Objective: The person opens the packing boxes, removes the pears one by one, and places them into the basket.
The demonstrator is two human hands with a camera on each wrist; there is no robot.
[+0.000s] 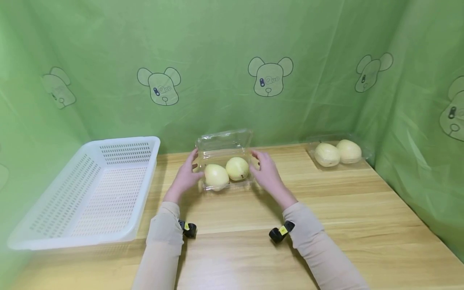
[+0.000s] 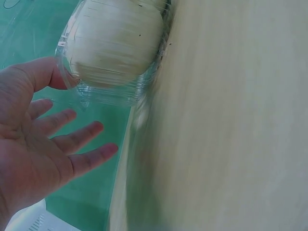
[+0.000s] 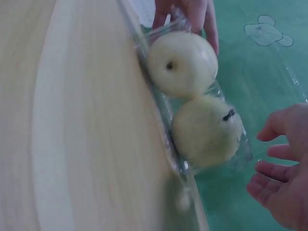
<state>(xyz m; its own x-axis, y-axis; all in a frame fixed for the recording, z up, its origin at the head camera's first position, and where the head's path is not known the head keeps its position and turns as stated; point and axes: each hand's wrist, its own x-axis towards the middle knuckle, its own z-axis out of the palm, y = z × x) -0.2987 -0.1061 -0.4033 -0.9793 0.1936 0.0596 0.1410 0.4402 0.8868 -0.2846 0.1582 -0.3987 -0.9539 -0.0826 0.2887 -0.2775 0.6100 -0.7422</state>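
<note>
A clear plastic clamshell box (image 1: 224, 141) sits on the table with its lid raised at the back. Two pale yellow pears, a left one (image 1: 216, 176) and a right one (image 1: 237, 168), lie side by side inside it. My left hand (image 1: 185, 177) is at the box's left end. In the left wrist view its thumb (image 2: 45, 72) touches the plastic, while the other fingers spread out loosely. At the right end is my right hand (image 1: 268, 172), its fingers slightly bent and apart. The right wrist view shows this hand (image 3: 284, 168) beside the box, holding nothing.
A white slotted plastic basket (image 1: 155, 161) stands on the left of the wooden table (image 1: 232, 249). Another clear box with two pears (image 1: 327, 154) lies at the back right, near the table's edge. Green curtains (image 1: 217, 48) with bear outlines hang behind and at both sides.
</note>
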